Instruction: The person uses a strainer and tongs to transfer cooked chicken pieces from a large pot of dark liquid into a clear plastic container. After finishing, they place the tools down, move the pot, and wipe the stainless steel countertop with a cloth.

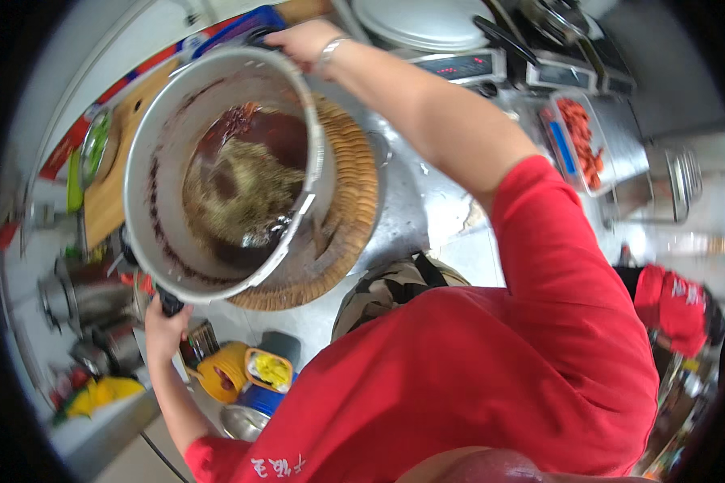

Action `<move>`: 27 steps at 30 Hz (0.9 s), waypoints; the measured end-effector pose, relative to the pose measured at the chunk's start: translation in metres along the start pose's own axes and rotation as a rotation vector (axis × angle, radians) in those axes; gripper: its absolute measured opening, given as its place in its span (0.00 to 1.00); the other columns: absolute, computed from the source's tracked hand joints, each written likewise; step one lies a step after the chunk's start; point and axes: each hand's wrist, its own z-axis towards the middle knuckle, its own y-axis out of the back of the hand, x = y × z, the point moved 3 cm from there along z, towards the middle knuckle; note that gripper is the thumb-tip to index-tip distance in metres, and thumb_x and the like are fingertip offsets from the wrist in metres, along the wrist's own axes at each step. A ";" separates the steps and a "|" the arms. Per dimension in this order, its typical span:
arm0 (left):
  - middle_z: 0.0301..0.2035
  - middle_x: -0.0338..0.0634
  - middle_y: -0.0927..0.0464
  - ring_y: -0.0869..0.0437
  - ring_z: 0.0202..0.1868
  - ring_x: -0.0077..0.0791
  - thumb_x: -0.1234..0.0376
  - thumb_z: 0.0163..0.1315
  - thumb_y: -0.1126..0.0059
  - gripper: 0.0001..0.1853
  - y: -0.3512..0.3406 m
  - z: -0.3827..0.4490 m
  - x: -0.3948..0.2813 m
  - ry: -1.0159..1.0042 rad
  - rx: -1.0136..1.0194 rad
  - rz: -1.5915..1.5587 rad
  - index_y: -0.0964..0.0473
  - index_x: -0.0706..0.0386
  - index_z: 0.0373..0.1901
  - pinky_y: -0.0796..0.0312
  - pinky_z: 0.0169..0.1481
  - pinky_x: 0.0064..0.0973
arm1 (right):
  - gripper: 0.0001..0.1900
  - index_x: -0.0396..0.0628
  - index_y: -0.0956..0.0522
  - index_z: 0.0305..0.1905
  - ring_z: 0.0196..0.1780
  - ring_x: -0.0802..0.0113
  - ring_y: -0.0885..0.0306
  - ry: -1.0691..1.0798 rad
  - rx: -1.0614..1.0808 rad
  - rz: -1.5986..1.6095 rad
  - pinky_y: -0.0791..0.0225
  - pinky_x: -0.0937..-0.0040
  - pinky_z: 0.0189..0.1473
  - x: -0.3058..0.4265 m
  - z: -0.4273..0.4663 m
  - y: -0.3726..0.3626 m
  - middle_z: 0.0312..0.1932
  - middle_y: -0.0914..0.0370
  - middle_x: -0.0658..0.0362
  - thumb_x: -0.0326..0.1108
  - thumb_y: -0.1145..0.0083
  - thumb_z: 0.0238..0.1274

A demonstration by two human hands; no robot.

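Observation:
A large metal stockpot (pixel 314 145) is tilted, its open mouth facing me. Dark red-brown liquid (pixel 281 136) lies inside, with a pale greenish-brown mass of small bits (pixel 248 187) and some dark red pieces (pixel 238 121) at one edge. My right hand (pixel 305 45), with a bracelet at the wrist, grips the black handle at the top. At the lower left, my left hand (pixel 166 329) is closed round the opposite black handle (pixel 170 302). Under or behind the pot shows a round wooden chopping block (pixel 353 199); whether they touch, I cannot tell.
A wooden board (pixel 106 211) and a bowl of green vegetables (pixel 96 145) lie left. Induction cookers (pixel 459 65), a large lid (pixel 426 21) and a plastic tub of red food (pixel 580 145) stand along the counter. Yellow containers (pixel 223 371) are below. Another person (pixel 670 308) is at far right.

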 end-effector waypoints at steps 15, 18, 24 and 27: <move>0.40 0.53 0.19 0.18 0.40 0.37 0.72 0.71 0.48 0.15 0.013 -0.113 -0.097 -0.838 -1.256 0.139 0.29 0.72 0.55 0.23 0.45 0.28 | 0.42 0.61 0.43 0.76 0.81 0.41 0.64 -0.392 -0.352 -1.244 0.63 0.36 0.75 -0.294 -0.179 0.286 0.80 0.56 0.49 0.67 0.50 0.62; 0.34 0.52 0.20 0.21 0.36 0.39 0.76 0.69 0.51 0.12 -0.059 -0.145 -0.156 -1.205 -0.942 0.314 0.28 0.69 0.51 0.26 0.41 0.32 | 0.38 0.65 0.48 0.78 0.82 0.44 0.72 -0.274 -0.486 -1.338 0.73 0.25 0.72 -0.332 -0.167 0.268 0.82 0.63 0.53 0.66 0.60 0.68; 0.30 0.50 0.19 0.20 0.36 0.44 0.76 0.64 0.47 0.09 -0.269 -0.147 -0.226 -1.225 -0.108 0.344 0.26 0.65 0.45 0.28 0.43 0.37 | 0.33 0.63 0.44 0.77 0.83 0.59 0.69 0.197 0.032 -1.111 0.73 0.38 0.77 -0.336 -0.199 0.200 0.82 0.59 0.64 0.59 0.59 0.71; 0.31 0.48 0.19 0.18 0.34 0.41 0.75 0.63 0.44 0.08 -0.339 -0.153 -0.248 -1.179 0.086 0.213 0.25 0.64 0.43 0.27 0.42 0.35 | 0.32 0.62 0.42 0.75 0.83 0.66 0.64 0.237 0.176 -1.081 0.71 0.48 0.80 -0.341 -0.217 0.243 0.81 0.55 0.66 0.54 0.53 0.70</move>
